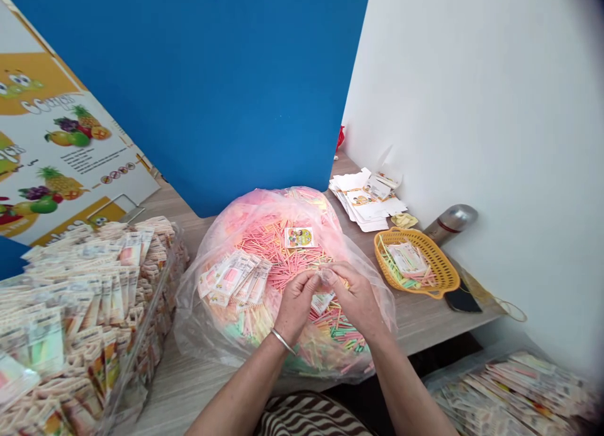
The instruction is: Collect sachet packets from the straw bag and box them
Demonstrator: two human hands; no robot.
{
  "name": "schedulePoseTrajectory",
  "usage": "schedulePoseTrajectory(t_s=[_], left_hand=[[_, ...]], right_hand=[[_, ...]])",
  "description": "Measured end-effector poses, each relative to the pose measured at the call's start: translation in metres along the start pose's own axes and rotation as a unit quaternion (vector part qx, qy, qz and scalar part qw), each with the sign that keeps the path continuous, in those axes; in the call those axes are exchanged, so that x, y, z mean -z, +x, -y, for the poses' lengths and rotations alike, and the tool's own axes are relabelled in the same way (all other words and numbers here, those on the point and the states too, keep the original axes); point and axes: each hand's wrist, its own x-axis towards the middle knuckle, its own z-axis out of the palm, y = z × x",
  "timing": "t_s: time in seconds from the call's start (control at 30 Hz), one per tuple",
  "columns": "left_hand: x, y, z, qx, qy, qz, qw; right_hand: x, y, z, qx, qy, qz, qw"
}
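My left hand (296, 302) and my right hand (355, 296) meet over a big clear plastic bag (207, 323) heaped with pink, green and yellow sticks. Both hands pinch a small clear packet (325, 277) between their fingertips. A fan of filled packets (234, 277) lies on the heap just left of my left hand. A small printed card (299, 237) rests on the sticks farther back. A metal bangle sits on my left wrist.
A clear bin (141, 335) piled with filled packets stands at the left. A yellow basket (441, 279) with sticks and packets sits at the right, with flat white cartons (365, 200), a metal flask (450, 222) and a black phone (462, 301) nearby. More packets lie lower right.
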Motion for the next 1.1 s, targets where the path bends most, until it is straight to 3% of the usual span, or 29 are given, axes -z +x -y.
schedulePoseTrajectory(t_s=[0.13,0.2,0.27,0.4,0.53,0.63,0.73,0.93,1.1], left_hand=[[0.013,-0.011,-0.022,-0.027,0.102,-0.005,0.994],[0.032,-0.016,-0.042,-0.037,0.153,-0.063,0.985],[0.059,-0.019,-0.061,-0.057,0.223,-0.129,0.965],[0.121,-0.009,-0.08,-0.077,0.326,-0.271,0.902],[0.158,0.009,-0.056,-0.05,0.382,-0.267,0.883],[0.161,0.015,-0.031,-0.064,0.438,-0.238,0.864],[0.155,0.012,-0.017,-0.095,0.467,-0.246,0.844],[0.151,0.01,-0.017,-0.109,0.466,-0.24,0.845],[0.154,0.009,-0.016,-0.097,0.493,-0.242,0.83]], right_hand=[[-0.007,0.001,-0.003,0.022,0.015,0.009,1.0],[-0.013,0.009,-0.008,0.031,-0.019,-0.003,0.999],[-0.023,0.021,-0.015,0.038,-0.118,0.007,0.992],[-0.058,0.044,-0.028,0.011,-0.381,0.07,0.922],[-0.097,0.059,-0.043,-0.015,-0.507,0.085,0.858],[-0.117,0.065,-0.056,-0.038,-0.529,0.089,0.843],[-0.127,0.067,-0.066,-0.068,-0.521,0.086,0.846],[-0.139,0.066,-0.072,-0.118,-0.499,0.076,0.855],[-0.141,0.064,-0.072,-0.102,-0.52,0.071,0.845]])
